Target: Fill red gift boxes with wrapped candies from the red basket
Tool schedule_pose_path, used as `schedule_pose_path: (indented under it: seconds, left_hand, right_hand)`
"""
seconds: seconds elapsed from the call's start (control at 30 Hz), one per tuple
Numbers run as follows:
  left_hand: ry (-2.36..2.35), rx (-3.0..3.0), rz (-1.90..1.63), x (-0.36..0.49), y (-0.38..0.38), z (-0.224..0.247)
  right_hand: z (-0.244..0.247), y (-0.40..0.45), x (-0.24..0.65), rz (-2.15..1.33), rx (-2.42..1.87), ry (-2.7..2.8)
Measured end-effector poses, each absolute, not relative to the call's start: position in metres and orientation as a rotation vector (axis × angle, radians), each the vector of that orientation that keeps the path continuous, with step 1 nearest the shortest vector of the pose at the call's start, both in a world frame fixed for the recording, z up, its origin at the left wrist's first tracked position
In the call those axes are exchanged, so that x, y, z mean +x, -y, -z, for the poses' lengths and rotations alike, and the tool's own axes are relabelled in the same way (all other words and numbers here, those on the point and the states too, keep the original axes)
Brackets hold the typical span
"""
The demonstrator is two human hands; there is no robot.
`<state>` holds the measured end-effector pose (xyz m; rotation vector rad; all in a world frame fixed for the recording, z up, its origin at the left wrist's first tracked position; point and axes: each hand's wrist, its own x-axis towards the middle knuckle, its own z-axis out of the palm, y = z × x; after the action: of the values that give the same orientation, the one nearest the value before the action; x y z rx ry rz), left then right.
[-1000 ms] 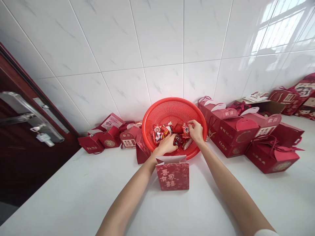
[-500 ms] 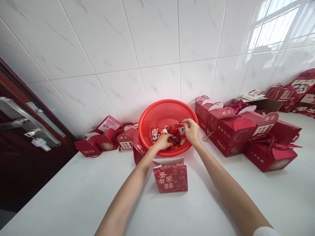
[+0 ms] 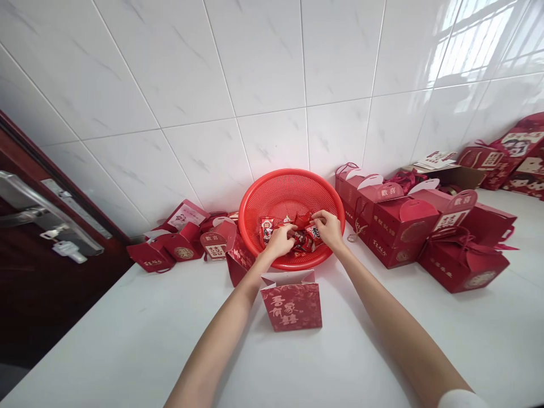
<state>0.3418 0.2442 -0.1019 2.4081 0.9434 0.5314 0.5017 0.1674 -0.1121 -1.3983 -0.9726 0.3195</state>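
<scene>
A red plastic colander stands against the wall with several small wrapped packets lying in its bottom. My left hand reaches over its near rim, thumb and fingers apart above the packets. On the right side of the basket, my right hand pinches a red-and-white snack packet by its edge. Between my forearms an upright red paper gift box with pale lettering stands open at the top; its contents are hidden from this angle.
Red gift boxes cluster left of the colander, one leaning by its rim. More stacked boxes with ribbons fill the right side of the white table. A cardboard box sits behind them. At far left is a door handle with keys.
My left hand has lifted slightly and drawn back from the packets. My right hand has moved a little down and left with the packet. The camera view has shifted slightly.
</scene>
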Motion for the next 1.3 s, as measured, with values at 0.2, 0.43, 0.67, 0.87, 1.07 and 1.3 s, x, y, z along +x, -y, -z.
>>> schedule_pose_path:
  seconds: [0.2,0.43,0.67,0.87,1.07,1.3]
  left_hand:
    - [-0.767,2.368,-0.559,0.343,-0.236,0.101]
    - [-0.565,2.25,-0.543,0.347,-0.237,0.109]
    - [-0.583,2.162,-0.778,0.351,-0.253,0.117]
    - [-0.8,2.283,-0.734,0.339,-0.264,0.106]
    - [-0.959,2.52,-0.234,0.322,-0.26,0.091]
    - [-1.179,2.646,-0.038,0.322,-0.236,0.089]
  right_hand:
    - [0.117,-0.176,0.498,-0.374,-1.286,0.84]
    - [0.116,-0.182,0.486,-0.506,-1.14,0.758]
    - [0.113,-0.171,0.479,-0.729,-1.116,0.787]
    - [0.113,-0.171,0.477,-0.761,-1.05,0.641]
    - [0.117,-0.179,0.476,-0.708,-1.044,0.486]
    - [0.12,-0.177,0.469,-0.708,-1.065,0.468]
